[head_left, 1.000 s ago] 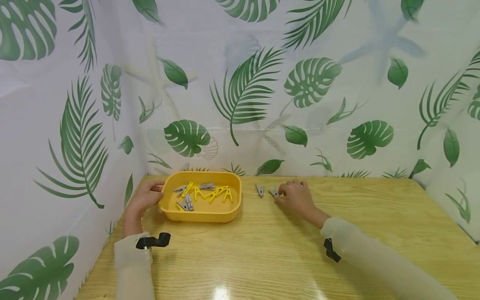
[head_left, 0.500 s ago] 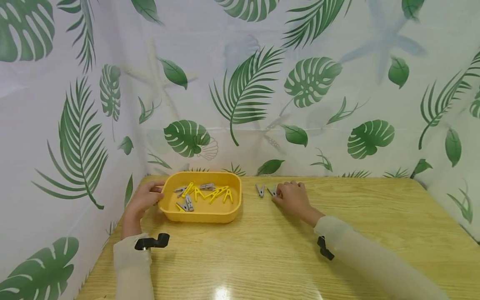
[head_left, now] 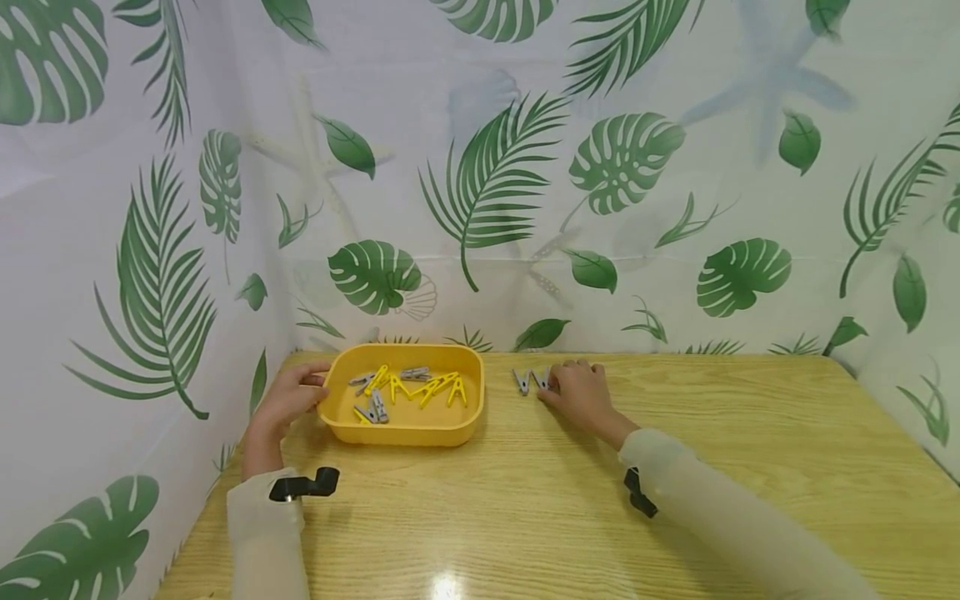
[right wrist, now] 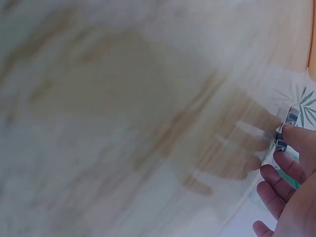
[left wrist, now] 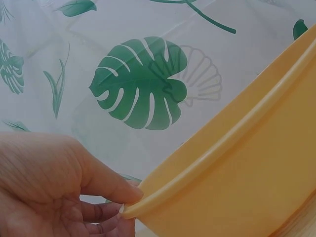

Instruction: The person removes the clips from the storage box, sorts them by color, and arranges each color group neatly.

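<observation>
My left hand (head_left: 288, 398) holds the left end of a yellow plastic basin (head_left: 405, 435); in the left wrist view the thumb (left wrist: 111, 183) and fingers pinch its rim (left wrist: 207, 159). Yellow clothespins (head_left: 457, 392) and grey clothespins (head_left: 378, 406) lie scattered inside. To the basin's right, my right hand (head_left: 581, 393) pinches a grey clothespin (head_left: 541, 379) at the tabletop, its legs spread toward the wall. Thumb and forefinger meet on that clothespin (right wrist: 292, 117) in the right wrist view. Another grey clothespin (head_left: 521, 383) lies close beside it on the left.
The wood-grain table (head_left: 465, 508) meets a white wall covering (head_left: 480, 317) printed with green leaves behind, and more of it on the left. A black wrist camera (head_left: 305, 485) sits on the left sleeve, another camera (head_left: 640, 492) on the right one.
The right hand has slid slightly left along the table with the grey clothespin, bringing it nearer the other one. The left hand and basin have stayed put.
</observation>
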Available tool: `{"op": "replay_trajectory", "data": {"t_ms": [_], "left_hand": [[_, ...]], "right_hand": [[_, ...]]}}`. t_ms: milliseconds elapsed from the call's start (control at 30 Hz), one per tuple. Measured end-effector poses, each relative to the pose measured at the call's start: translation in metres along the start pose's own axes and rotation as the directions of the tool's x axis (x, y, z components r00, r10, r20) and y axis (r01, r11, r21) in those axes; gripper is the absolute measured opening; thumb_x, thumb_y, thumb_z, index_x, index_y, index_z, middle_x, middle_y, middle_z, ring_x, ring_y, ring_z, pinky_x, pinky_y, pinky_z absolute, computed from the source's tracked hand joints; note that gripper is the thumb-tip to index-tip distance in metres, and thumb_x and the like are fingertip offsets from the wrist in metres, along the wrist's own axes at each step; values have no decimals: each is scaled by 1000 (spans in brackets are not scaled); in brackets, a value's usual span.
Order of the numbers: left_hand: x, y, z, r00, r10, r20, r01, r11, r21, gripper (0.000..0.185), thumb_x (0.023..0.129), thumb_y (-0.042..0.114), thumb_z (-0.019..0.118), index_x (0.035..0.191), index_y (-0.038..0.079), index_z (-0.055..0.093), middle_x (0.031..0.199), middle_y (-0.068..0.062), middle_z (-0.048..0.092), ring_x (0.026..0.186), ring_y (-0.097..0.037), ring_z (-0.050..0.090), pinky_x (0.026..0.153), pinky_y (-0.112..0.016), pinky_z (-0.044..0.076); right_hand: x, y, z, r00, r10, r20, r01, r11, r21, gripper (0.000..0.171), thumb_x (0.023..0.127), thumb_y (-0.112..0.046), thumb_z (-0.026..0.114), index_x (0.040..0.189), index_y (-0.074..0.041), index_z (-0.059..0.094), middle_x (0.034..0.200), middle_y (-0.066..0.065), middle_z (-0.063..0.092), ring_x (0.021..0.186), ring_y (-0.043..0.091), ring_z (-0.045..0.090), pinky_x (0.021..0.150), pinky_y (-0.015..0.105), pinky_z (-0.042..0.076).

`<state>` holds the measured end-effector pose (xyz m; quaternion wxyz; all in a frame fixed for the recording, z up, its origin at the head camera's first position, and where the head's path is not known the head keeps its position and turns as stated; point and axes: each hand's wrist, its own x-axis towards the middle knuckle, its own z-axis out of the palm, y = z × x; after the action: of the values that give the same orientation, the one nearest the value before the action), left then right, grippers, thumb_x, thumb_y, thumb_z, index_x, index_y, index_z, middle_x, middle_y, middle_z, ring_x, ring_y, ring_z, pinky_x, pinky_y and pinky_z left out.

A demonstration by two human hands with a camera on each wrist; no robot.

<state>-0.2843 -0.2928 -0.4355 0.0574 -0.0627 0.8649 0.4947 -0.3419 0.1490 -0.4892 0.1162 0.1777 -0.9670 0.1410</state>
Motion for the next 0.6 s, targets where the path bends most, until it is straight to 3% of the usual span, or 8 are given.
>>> {"op": "replay_trajectory", "data": {"t_ms": [267,600], "left_hand": [[1,1,0,1000,-15,-15,16,1000,6,55,98,2,52,151,-5,41,136,-29,49,108,-31,58,83,-28,55],[1,0,-1,1000,-19,-7,19,1000,-6,55,98,3,53,152,-5,40,136,-30,49,106,-29,58,77,-23,53]], "right_hand": [[2,-3,3,1000,8,16,-8,1000,1,28,90,-36,77,80,-13,63,83,6,62,83,28,54,86,56,41],[1,-8,2,1000,0,20,-1,1000,13,29,90,-36,77,80,-12,65,83,6,61,81,28,51,86,55,39]]}}
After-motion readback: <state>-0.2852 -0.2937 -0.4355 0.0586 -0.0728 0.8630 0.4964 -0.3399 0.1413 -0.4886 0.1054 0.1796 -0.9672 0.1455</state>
